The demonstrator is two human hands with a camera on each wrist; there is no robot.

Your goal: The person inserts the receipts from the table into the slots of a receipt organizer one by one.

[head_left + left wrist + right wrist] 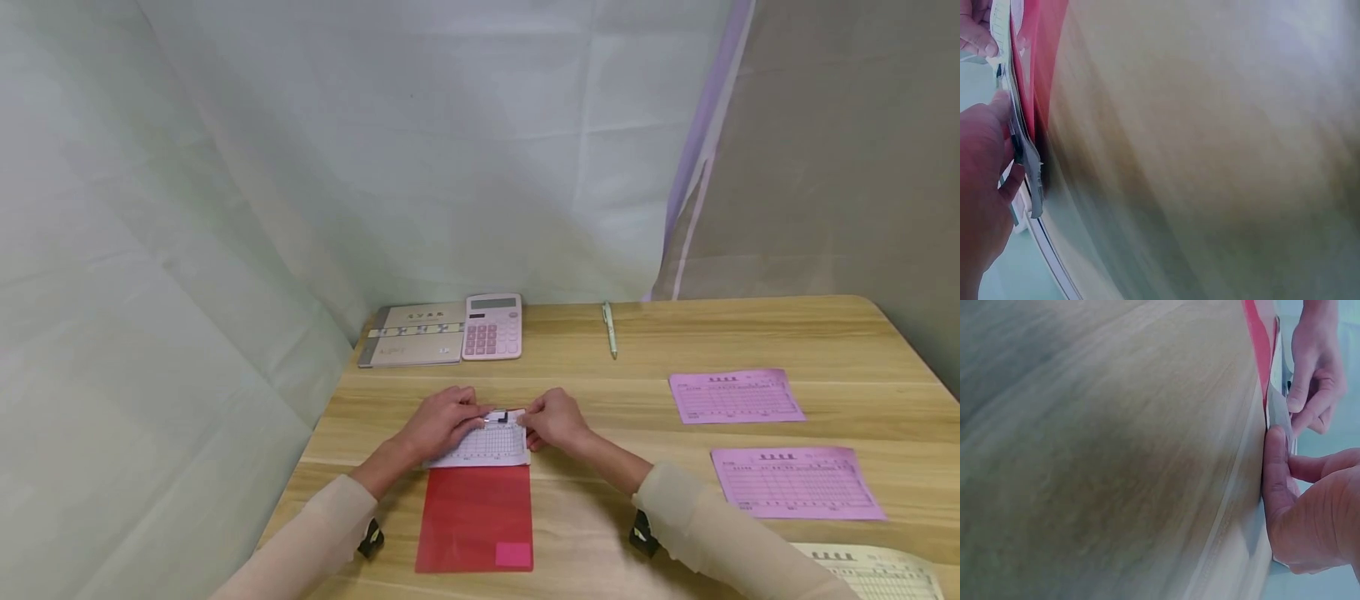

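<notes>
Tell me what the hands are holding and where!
A white printed form: the left hand holds its top edge, the right hand pinches its right edge near the top.

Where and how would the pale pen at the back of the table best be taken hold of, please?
I would pinch the pen across mid-barrel, coming from above, thumb and finger on its long sides: it is slim, lies flat, and points roughly toward the person, with bare tabletop either side. The right hand looks nearer, though it pinches the printed form.
</notes>
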